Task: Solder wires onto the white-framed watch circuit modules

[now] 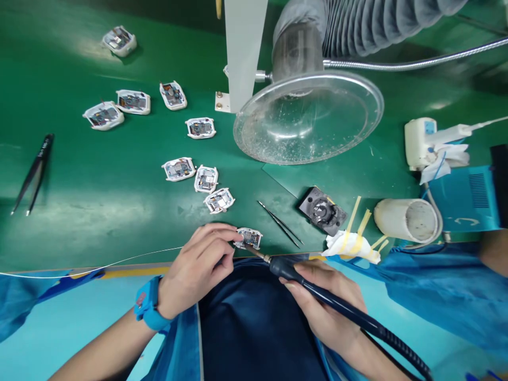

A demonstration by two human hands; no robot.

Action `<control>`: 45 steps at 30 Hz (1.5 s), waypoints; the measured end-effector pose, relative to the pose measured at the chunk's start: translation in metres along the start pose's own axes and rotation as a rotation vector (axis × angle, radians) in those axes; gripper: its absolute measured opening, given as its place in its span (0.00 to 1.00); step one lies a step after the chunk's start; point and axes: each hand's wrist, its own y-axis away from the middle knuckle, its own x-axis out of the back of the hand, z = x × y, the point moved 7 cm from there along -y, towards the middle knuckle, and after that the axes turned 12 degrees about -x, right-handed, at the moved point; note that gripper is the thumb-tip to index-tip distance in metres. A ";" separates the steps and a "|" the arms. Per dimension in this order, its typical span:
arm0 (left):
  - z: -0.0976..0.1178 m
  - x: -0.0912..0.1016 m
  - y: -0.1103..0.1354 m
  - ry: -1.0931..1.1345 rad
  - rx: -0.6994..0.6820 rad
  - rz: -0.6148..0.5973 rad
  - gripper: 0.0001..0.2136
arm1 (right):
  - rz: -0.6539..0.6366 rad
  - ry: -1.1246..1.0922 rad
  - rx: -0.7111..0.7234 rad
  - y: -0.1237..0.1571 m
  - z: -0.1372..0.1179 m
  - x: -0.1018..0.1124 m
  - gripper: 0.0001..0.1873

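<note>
My right hand (329, 296) grips a soldering iron (291, 271) with a dark handle. The iron's tip reaches the lower left part of an open white watch case (251, 238) with a circuit board inside, near the table's front edge. My left hand (202, 256) is closed, its fingertips at the left side of that case. A thin silvery solder wire (130, 259) runs in from the left and passes behind this hand; its end is hidden by the fingers. Fine tweezers (280, 223) lie right of the case.
Several similar watch cases (200, 128) lie across the green table (99, 206). Black tweezers (34, 174) are at far left. A clear fume hood (309, 124) overhangs the middle. Rightward are a black fixture (322, 210), taped white cloth (349, 246), iron holder (405, 219) and blue box (462, 201).
</note>
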 end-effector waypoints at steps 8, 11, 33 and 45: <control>0.000 -0.001 -0.002 -0.015 0.002 -0.016 0.09 | -0.065 0.011 -0.026 -0.003 0.003 -0.007 0.13; 0.001 -0.001 -0.002 -0.021 0.001 -0.019 0.09 | -0.076 0.000 -0.033 -0.003 0.003 -0.007 0.12; 0.000 -0.004 0.000 -0.062 -0.015 -0.019 0.09 | -0.004 0.052 -0.028 0.003 0.001 -0.004 0.15; -0.004 0.003 0.001 0.070 0.085 0.000 0.07 | 0.078 -0.038 -0.086 0.007 0.003 0.001 0.15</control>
